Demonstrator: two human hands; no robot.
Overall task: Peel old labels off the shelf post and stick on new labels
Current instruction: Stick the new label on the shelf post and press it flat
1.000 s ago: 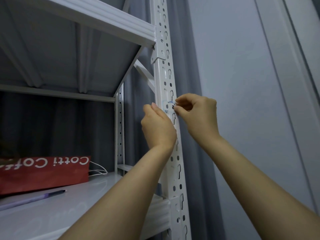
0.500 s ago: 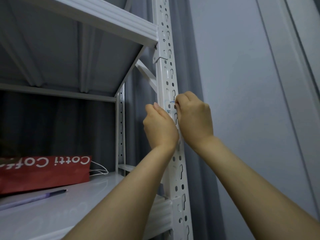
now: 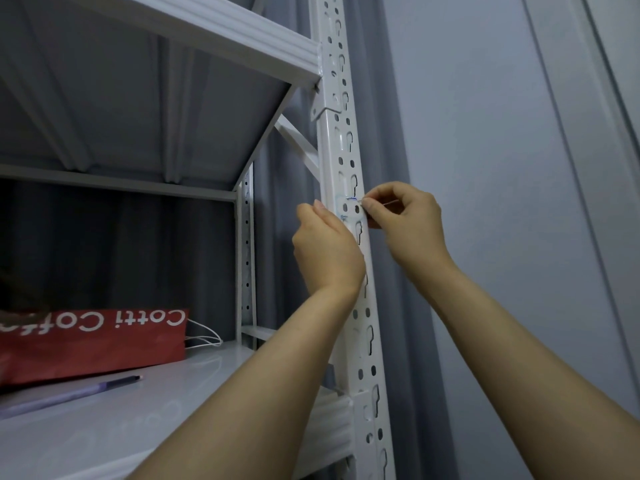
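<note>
Right hand (image 3: 405, 226) pinches thin label (image 3: 348, 207) — left hand (image 3: 329, 251) grips slotted metal post (image 3: 346, 140).

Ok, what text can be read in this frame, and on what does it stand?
"Cotti Cof": white letters, upside down, on the red paper bag; cut off at the frame's left edge.
Blue marks on the small white label on the white perforated shelf post: too small to read.
</note>
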